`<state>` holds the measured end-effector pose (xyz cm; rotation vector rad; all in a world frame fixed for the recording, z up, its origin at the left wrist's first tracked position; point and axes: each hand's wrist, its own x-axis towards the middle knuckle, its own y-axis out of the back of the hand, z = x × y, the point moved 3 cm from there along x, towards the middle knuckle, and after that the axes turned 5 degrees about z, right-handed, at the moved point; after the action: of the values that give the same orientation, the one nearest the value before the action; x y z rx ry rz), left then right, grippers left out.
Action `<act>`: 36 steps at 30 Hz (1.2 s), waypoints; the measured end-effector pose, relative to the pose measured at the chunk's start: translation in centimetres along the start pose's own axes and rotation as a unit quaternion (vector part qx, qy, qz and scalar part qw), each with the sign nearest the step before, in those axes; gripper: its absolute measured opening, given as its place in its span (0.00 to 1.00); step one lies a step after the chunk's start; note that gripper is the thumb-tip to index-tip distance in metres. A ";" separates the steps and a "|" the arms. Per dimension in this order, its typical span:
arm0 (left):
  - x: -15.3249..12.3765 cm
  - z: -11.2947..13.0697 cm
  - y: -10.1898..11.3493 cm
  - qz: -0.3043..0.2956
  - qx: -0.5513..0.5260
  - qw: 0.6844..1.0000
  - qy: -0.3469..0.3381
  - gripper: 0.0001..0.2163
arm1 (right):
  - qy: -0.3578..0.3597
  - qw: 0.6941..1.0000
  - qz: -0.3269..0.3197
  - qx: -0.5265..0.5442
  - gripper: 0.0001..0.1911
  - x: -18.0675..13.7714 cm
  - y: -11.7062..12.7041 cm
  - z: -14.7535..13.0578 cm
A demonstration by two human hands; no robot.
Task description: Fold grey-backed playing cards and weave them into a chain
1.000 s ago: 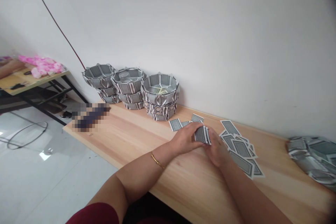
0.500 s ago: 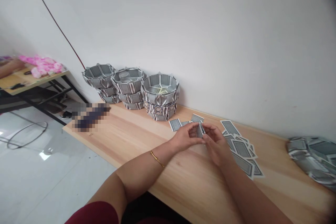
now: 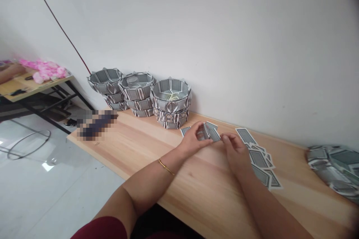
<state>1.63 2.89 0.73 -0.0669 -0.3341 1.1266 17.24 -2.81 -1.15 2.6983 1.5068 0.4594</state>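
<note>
My left hand point(image 3: 193, 141) is closed around a folded playing card point(image 3: 206, 130), grey with a white border, held upright between thumb and fingers just over the table. To its right, my right hand point(image 3: 235, 151) has its thumb and forefinger pinched together, close to the edge of a grey card panel point(image 3: 215, 134). Whether the pinch grips that edge is too small to tell. Behind my left hand, another card point(image 3: 185, 130) lies partly covered. Beside my right hand is a loose spread of grey-backed cards point(image 3: 258, 158), partly hidden by my wrist.
Three stacks of round baskets made of folded cards, left point(image 3: 108, 82), middle point(image 3: 138, 91) and right point(image 3: 171, 101), stand against the wall. Another card basket point(image 3: 333, 168) sits at the right. Further left, a second table point(image 3: 36, 89) bears pink flowers point(image 3: 47, 71) near another person's arm.
My hands have moved apart, the left slightly left and up. The folded card stays in my left hand, while my right fingers have drawn away to the right.
</note>
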 end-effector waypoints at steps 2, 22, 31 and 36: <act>0.3 0.2 0.6 0.041 0.017 0.999 -0.017 0.28 | 0.022 0.996 -0.001 -0.085 0.14 0.2 0.1 0.1; 0.0 0.3 0.6 0.014 0.036 0.998 -0.057 0.30 | 0.249 0.920 -0.109 -0.283 0.12 -0.4 -1.1 0.5; -1.1 0.9 -0.9 -0.090 0.226 0.963 -0.116 0.29 | 0.099 0.986 -0.105 -0.082 0.18 -0.7 -0.5 -0.6; -1.2 1.2 -1.1 -0.102 0.229 0.959 -0.132 0.28 | 0.038 0.983 -0.178 -0.003 0.23 -0.9 -0.9 -0.6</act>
<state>1.80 1.19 1.88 0.5211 -0.3020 0.9833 15.87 -3.13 -0.94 2.3519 1.9489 0.5493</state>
